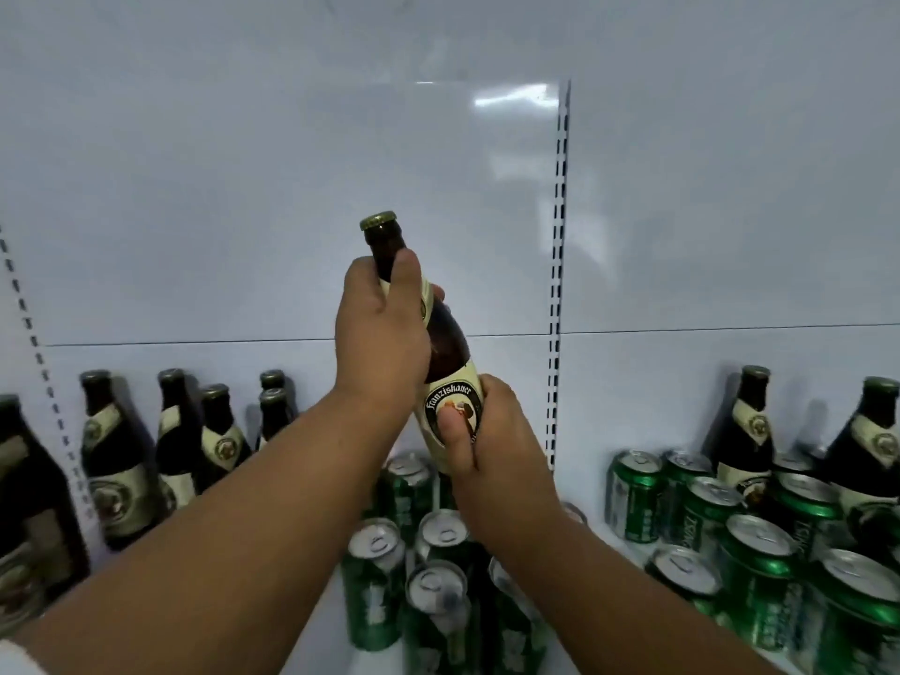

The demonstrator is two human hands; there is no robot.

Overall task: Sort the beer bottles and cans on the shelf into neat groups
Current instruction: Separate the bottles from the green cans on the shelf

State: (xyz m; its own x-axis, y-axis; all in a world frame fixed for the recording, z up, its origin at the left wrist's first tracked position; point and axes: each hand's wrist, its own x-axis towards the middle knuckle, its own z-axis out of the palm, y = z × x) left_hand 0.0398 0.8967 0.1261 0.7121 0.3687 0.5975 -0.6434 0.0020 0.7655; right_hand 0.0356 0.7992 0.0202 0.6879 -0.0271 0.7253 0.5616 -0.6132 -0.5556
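Observation:
A brown beer bottle (445, 350) with a cream label and gold cap is held up in the air in front of the white back panel, tilted with its top to the left. My left hand (382, 333) wraps its neck and shoulder. My right hand (492, 436) grips its lower body, thumb on the label. Below it stand several green cans (372, 582). A row of matching brown bottles (114, 460) stands at the left. At the right, more green cans (759, 572) are mixed with two brown bottles (747, 431).
The white shelf (604, 533) shows a bare strip between the middle cans and the right group. A slotted upright rail (557, 285) runs down the back panel just right of the held bottle. Another rail (44, 372) slants at the far left.

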